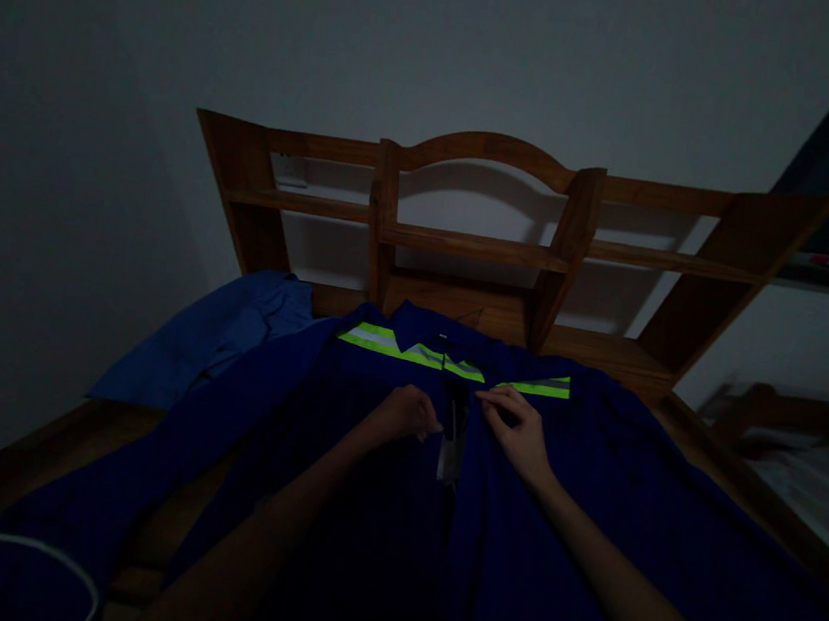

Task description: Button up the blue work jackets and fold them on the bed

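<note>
A dark blue work jacket (375, 507) with yellow-green and silver reflective strips across its chest lies spread out, collar at the far end. Its front is parted down the middle, and a pale tag-like piece (449, 461) shows in the gap. My left hand (406, 415) is closed in a pinch at the left edge of the opening. Opposite it, my right hand (516, 432) pinches the right front edge just below the reflective strip, thumb and forefinger together. Dim light hides the exact grip of the fingers.
A wooden shelf unit (475, 247) stands against the wall behind the jacket. Lighter blue cloth (207, 335) lies at the left on the wooden surface. A white cord (45, 547) curves at the lower left. Another wooden frame (765, 409) is at the right.
</note>
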The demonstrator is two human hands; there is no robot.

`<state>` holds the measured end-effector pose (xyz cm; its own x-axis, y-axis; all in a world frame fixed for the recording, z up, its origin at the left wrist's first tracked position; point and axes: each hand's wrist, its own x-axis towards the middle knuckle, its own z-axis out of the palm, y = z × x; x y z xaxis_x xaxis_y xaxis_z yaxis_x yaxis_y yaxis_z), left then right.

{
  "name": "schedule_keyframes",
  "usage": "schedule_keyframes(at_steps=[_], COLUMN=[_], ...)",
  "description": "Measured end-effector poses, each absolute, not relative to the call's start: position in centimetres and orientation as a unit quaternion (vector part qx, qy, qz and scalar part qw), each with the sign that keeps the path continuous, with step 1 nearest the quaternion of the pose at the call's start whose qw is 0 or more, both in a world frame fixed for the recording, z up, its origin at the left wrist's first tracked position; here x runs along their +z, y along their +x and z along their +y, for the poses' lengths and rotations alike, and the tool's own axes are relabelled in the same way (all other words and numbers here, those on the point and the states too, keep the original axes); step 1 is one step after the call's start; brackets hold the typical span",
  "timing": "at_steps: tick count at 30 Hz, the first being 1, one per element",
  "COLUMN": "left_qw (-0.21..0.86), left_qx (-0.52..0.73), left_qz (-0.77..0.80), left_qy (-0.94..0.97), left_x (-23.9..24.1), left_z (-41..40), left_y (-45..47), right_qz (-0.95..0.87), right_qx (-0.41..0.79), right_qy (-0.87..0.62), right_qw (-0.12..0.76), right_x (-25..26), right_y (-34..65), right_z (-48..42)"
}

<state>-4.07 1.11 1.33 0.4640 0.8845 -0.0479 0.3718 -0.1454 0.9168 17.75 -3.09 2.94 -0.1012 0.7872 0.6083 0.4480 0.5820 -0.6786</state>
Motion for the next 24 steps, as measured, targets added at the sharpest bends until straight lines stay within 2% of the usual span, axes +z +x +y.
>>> schedule_keyframes(at_steps=[4,8,12,17,24], left_qw=[0.589,0.612,0.624,0.6,0.477], left_qx=[0.349,0.393,0.386,0.382,0.399], left_qz=[0.389,0.387,0.383,0.396,0.418], left_qy=[0.616,0.567,0.562,0.581,0.663], left_x=[1.8,2.0,2.1,1.8,1.3], left_z=[0.9,0.8,0.7,0.6,-0.1], left_y=[-3.2,-2.5,-2.3,-2.2,-2.0], right_qz=[-0.755,-0.772,-0.77,-0.76,-0.716], right_qx=[0.192,0.185,0.162,0.182,0.297], right_qy=[-0.411,-0.411,-0.425,-0.44,-0.477], right_qw=[0.474,0.448,0.447,0.442,0.415], right_x=[2.7,2.7,2.6,2.2,1.3], right_y=[16.7,16.2,16.5,16.7,16.9], right_z=[-3.4,-3.7,-3.5,-2.9,-1.6])
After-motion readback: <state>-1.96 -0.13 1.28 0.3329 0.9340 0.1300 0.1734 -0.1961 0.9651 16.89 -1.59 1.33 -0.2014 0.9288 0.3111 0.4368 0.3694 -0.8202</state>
